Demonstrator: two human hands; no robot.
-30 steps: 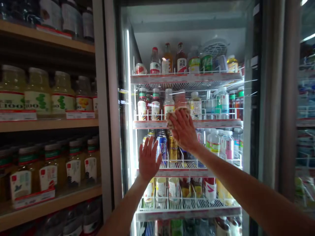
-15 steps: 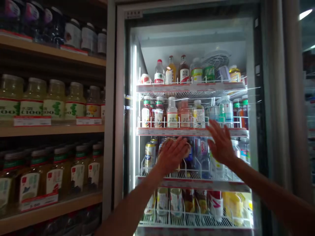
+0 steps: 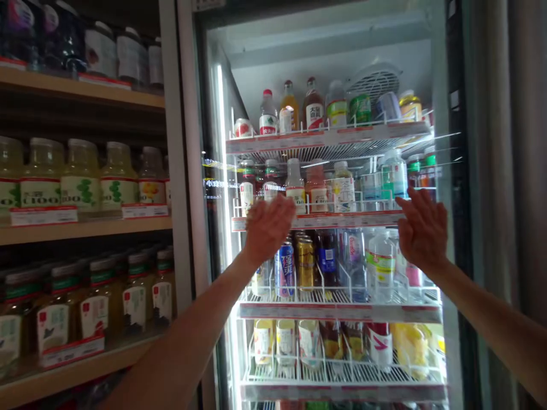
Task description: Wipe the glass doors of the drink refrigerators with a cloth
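My left hand [image 3: 270,228] is raised in front of a lit drinks fridge [image 3: 337,311], its fingers stretched out and slightly blurred. It covers part of the second shelf's front edge, near a bottle with a white cap [image 3: 294,185]. A pale patch shows beside its fingers; I cannot tell whether it is a reflection or a cloth. My right hand [image 3: 423,230] is held up at the fridge's right side, fingers spread, with nothing visible in it. Streaks of reflected light show a glass pane [image 3: 213,216] before the shelves. Whether either palm touches the glass is unclear.
Wooden shelves [image 3: 85,228] with rows of bottled drinks [image 3: 81,176] stand on the left, beside the fridge's grey frame [image 3: 183,142]. Inside the fridge, wire racks [image 3: 363,136] hold bottles and cans, including a blue can [image 3: 285,267]. A dark door edge [image 3: 457,171] runs down the right.
My hands have moved apart: the left went left and up, the right went right. Cans behind the left hand now show. The view has shifted and tilted slightly.
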